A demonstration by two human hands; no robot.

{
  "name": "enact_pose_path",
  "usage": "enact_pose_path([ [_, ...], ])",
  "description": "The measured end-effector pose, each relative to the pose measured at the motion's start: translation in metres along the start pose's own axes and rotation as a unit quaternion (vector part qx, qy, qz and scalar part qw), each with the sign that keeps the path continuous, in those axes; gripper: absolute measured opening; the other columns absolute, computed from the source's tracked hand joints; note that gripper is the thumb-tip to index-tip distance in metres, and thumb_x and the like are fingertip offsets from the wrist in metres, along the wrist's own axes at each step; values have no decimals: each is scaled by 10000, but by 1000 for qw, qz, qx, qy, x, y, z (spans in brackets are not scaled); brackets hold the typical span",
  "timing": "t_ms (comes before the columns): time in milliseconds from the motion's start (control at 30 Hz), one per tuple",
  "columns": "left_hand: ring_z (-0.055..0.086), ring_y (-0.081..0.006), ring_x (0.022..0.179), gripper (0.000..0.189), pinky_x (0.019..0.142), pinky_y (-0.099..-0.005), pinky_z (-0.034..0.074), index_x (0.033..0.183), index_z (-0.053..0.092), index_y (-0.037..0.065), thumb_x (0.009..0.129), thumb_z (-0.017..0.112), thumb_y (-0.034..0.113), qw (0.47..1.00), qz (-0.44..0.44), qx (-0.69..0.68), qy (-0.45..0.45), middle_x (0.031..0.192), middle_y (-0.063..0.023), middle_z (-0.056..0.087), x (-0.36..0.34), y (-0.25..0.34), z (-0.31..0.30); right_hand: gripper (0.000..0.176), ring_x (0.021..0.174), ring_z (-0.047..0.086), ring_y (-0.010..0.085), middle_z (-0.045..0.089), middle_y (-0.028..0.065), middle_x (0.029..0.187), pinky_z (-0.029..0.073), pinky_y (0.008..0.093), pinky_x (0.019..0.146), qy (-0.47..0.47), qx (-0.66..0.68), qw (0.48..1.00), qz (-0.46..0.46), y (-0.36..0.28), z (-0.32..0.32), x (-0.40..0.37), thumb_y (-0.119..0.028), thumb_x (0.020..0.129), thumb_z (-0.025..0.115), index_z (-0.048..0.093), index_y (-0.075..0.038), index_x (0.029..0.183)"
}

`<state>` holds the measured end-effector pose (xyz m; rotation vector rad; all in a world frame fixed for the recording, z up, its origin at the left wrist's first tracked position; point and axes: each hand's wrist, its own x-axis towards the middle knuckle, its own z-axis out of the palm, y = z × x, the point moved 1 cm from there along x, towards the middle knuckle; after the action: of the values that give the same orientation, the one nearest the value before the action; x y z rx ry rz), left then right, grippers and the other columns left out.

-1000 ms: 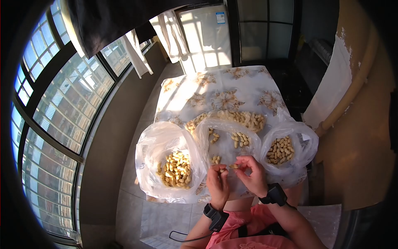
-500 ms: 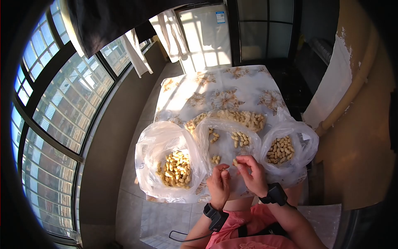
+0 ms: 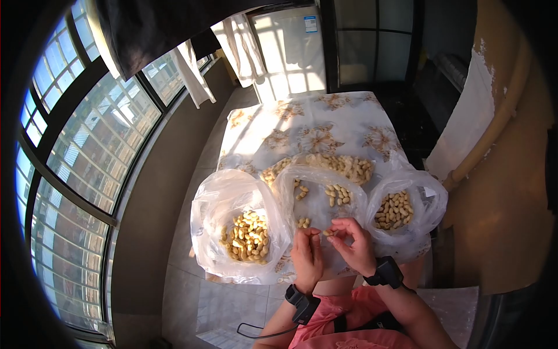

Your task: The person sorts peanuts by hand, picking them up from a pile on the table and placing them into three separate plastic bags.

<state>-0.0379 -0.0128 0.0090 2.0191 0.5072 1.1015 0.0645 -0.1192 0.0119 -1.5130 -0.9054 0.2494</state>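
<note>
Between the thumb and fingertips of my right hand [image 3: 356, 247] is a small peanut [image 3: 328, 232]. My left hand [image 3: 307, 256] is beside it, thumb and index finger pinched together; I cannot make out what they hold. Both hands are over the near edge of the open middle plastic bag [image 3: 282, 189], where several small groups of peanuts [image 3: 338, 195] lie. A larger heap of peanuts [image 3: 247, 237] fills the bottom of the left plastic bag [image 3: 206, 203]. More peanuts [image 3: 394, 210] sit inside the right plastic bag [image 3: 430, 200].
Behind the middle bag lies a long clear bag of peanuts [image 3: 343, 166]. Everything rests on a table with a flowered cloth [image 3: 317, 139]. Barred windows [image 3: 99, 145] run along the left, a white fridge [image 3: 288, 55] stands at the back, and a brown wall [image 3: 500, 203] is on the right.
My left fingers have straightened and risen slightly toward the right hand. The peanut in my right fingertips has dipped a little. The bags stay in place.
</note>
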Motion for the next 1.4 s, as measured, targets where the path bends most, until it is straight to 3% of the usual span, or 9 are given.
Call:
enact_pose_path([
  [267, 582, -253, 685, 169, 626, -356, 464, 1066, 616, 37, 976, 667, 171, 997, -69, -1, -45, 944, -118, 585, 2, 11, -2, 392, 834, 660, 115, 728, 81, 1022, 529, 272, 766, -12, -1, 1000, 8, 5, 0, 0, 40, 857, 719, 587, -5, 1224],
  [333, 558, -190, 700, 145, 625, -305, 445, 1019, 613, 13, 962, 685, 125, 997, -55, -16, -54, 901, -102, 594, 2, 8, 1, 388, 833, 658, 112, 727, 78, 1026, 525, 266, 764, -20, -7, 1000, 2, 5, 0, 1, 50, 851, 714, 596, -6, 1216],
  [667, 496, -124, 606, 258, 520, -256, 404, 924, 626, 56, 843, 841, 172, 989, 6, -85, 118, 792, -44, 533, -10, 11, -30, 349, 746, 664, 121, 722, 51, 952, 525, 277, 672, -7, -24, 999, 22, 3, 1, 3, -23, 828, 767, 636, -43, 1150],
  [900, 441, -92, 664, 220, 578, -225, 392, 1064, 589, 22, 929, 741, 107, 974, -110, 51, 192, 880, -27, 503, 13, -10, -100, 270, 734, 667, 117, 718, 32, 899, 493, 273, 588, -4, -50, 999, 10, -2, 1, 2, -77, 850, 767, 655, -54, 1095],
  [1000, 396, -23, 719, 177, 604, -198, 320, 1176, 560, 31, 1030, 591, 126, 970, -111, -45, 212, 830, 46, 416, 18, 6, -95, 251, 739, 672, 118, 719, 35, 898, 495, 271, 584, -6, -45, 999, 7, 0, 2, 2, -76, 861, 755, 656, -52, 1090],
  [1067, 405, -53, 690, 255, 612, -215, 340, 1261, 530, 5, 1050, 428, 105, 988, -64, -25, 135, 853, 10, 455, 10, 3, -89, 240, 744, 675, 119, 719, 37, 899, 497, 270, 583, -7, -46, 999, 7, 1, 0, 2, -71, 866, 747, 656, -50, 1087],
  [1133, 432, -72, 688, 244, 616, -224, 362, 1276, 498, 1, 1062, 446, 105, 998, -21, -11, 52, 876, -6, 496, 0, 5, -66, 231, 753, 682, 124, 718, 41, 901, 510, 272, 600, -13, -29, 999, 22, -2, 0, 2, -63, 877, 733, 656, -46, 1094],
  [1233, 490, -98, 702, 187, 641, -240, 426, 1217, 454, 11, 1078, 478, 134, 982, -96, -161, -30, 860, -62, 571, -3, 15, -23, 220, 763, 685, 131, 716, 55, 908, 519, 271, 621, -13, -27, 999, 30, -5, -1, 2, -56, 888, 718, 658, -36, 1098],
  [1400, 567, -103, 694, 180, 632, -254, 468, 1152, 505, 14, 1062, 544, 165, 976, -147, -138, -76, 827, -48, 641, -9, 1, 0, 213, 792, 692, 148, 712, 78, 934, 532, 279, 668, -11, -9, 1000, 10, -6, -3, 3, -45, 901, 701, 661, -19, 1109],
])
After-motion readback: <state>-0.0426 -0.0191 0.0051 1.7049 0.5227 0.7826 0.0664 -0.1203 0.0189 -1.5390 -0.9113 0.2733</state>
